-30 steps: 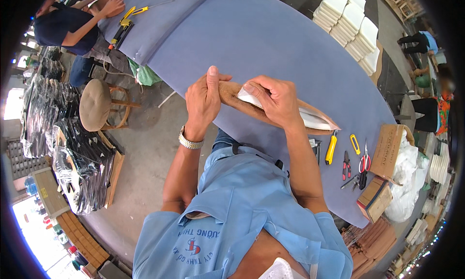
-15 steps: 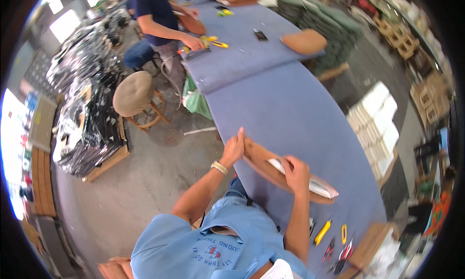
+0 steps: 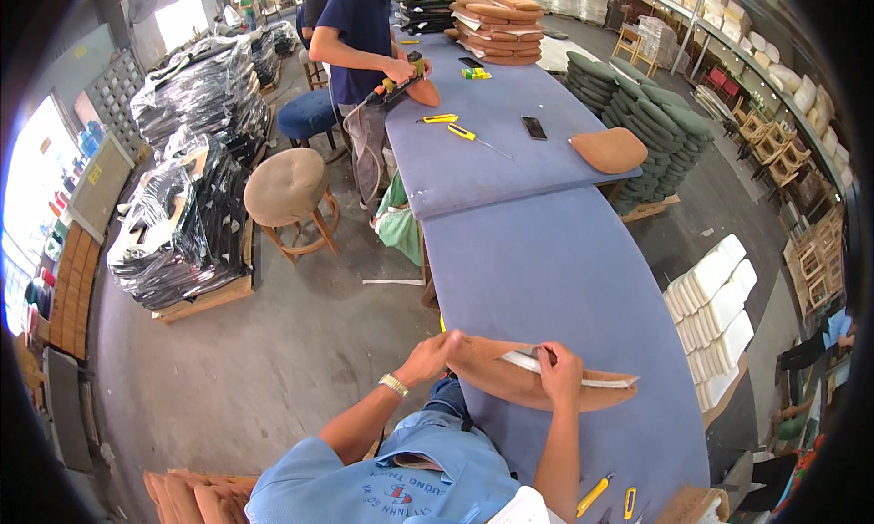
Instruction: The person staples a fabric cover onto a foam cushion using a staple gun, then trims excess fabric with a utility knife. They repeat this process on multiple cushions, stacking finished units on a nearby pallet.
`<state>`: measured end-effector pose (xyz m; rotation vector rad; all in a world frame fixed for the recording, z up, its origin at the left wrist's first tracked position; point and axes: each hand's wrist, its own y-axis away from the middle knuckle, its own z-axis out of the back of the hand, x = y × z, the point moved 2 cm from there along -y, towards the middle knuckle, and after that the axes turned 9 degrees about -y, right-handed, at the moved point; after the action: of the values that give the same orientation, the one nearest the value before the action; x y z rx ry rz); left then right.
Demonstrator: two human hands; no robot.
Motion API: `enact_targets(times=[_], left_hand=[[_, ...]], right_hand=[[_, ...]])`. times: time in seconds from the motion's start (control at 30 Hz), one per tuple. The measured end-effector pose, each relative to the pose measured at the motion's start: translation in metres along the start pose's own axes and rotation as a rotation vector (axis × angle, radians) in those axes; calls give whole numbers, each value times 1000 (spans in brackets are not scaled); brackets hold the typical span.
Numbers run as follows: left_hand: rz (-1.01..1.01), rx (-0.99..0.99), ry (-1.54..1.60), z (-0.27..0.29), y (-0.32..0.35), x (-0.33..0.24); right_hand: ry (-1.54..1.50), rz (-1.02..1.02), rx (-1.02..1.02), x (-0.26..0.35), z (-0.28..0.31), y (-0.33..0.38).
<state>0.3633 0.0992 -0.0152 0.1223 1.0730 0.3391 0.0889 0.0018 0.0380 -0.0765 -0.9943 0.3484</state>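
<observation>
Head view, lower centre of the frame: left hand [image 3: 435, 353] with fingers closed on the near end of a tan upholstered seat pad [image 3: 510, 378] lying at the near edge of the blue-covered workbench [image 3: 564, 269], and right hand [image 3: 557, 371] pressed on the pad's top, fingers pinched together over its pale underside edge [image 3: 583, 376]. Upper centre: a second person [image 3: 350, 32] gripping a tool at a similar pad, with yellow-handled screwdrivers [image 3: 455, 128] and a loose tan pad [image 3: 608, 149] on the far bench; a round stool [image 3: 287, 189] at centre left.

Head camera looks down along the blue workbench [image 3: 555, 269].
</observation>
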Motion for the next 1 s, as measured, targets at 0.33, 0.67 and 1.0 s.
enact_targets(times=[0.33,0.67,1.0], left_hand=[[-564,393,-543,16,-29,-84],[-547,273,-283,18,-43,18],[-452,254,-327,5,-33,-2]], right_hand=[[-262,103,-585,-37,47,91],[-268,-669,-1215,-78,81,267],[-47,-864,-1358,-125,81,341]])
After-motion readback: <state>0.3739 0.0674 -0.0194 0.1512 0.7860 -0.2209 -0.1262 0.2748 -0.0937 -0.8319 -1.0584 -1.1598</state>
